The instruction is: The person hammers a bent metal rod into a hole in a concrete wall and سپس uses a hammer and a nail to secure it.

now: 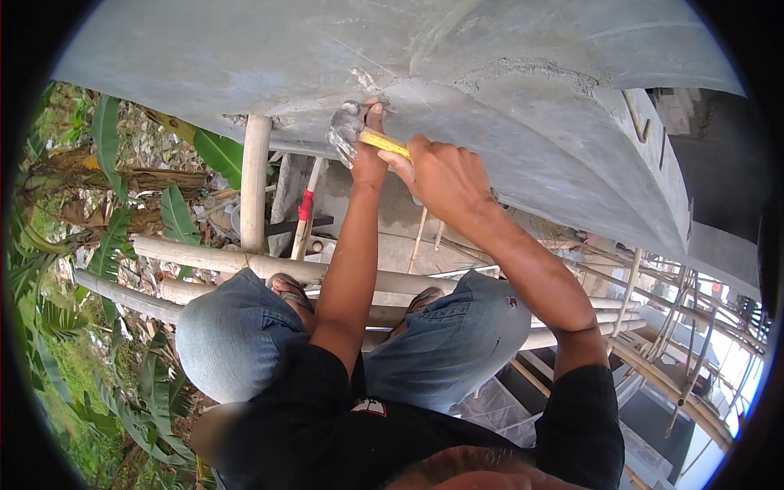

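My right hand is wrapped round the yellow handle of a claw hammer. The hammer's grey, mortar-smeared head lies to the left, close in front of the concrete wall. Just behind the hammer, my left hand is up against the wall, its fingers closed and partly covered by the hammer. Whatever those fingers grip, if anything, is hidden. A pale chipped patch marks the wall right above them.
I crouch on bamboo poles, with an upright pole at my left. Banana plants and rubble lie far below. Bent steel bars stick out of the concrete at the right, above more bamboo scaffolding.
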Tool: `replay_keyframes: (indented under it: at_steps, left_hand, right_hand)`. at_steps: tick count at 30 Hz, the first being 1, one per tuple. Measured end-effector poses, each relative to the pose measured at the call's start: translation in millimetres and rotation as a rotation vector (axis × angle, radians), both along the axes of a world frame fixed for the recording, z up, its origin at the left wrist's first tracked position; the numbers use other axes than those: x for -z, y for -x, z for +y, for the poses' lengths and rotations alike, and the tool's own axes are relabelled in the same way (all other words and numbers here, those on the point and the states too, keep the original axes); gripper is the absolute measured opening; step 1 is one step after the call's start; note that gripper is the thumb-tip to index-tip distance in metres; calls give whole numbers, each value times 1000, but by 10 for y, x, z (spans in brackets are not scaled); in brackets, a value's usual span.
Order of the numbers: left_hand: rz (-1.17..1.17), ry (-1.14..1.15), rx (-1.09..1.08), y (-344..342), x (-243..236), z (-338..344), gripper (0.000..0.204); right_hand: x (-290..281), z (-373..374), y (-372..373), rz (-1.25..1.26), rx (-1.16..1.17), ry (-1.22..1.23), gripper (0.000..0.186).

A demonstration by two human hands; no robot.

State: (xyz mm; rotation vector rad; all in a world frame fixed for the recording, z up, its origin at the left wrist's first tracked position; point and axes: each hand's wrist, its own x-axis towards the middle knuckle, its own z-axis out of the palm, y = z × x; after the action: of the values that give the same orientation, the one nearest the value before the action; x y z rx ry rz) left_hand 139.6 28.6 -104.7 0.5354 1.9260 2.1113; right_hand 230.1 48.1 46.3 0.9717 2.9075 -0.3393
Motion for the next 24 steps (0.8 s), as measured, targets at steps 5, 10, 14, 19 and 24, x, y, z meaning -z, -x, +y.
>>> replay_keyframes:
  at_steps: [5,10,14,19,24]
  left_hand:
    - [49,-38,-33,71,55,49,20]
    - [233,17,23,-55,212,-40,14]
    - [269,-111,45,-170,23,-107,25]
    - [412,-63,-4,-93,45,-76,26]
    - [411,-44,-29,-112,56,-79,28]
  right_hand:
    - [-59,-110,-64,144,-179,-59,45]
    - [73,65,-338,138,-86,17,40]
    - [189,106,-762,143,-75,27,36]
    - [299,93,-957,150,-116,-28,40]
    - [372,143,-1044,227,-239,-14,37]
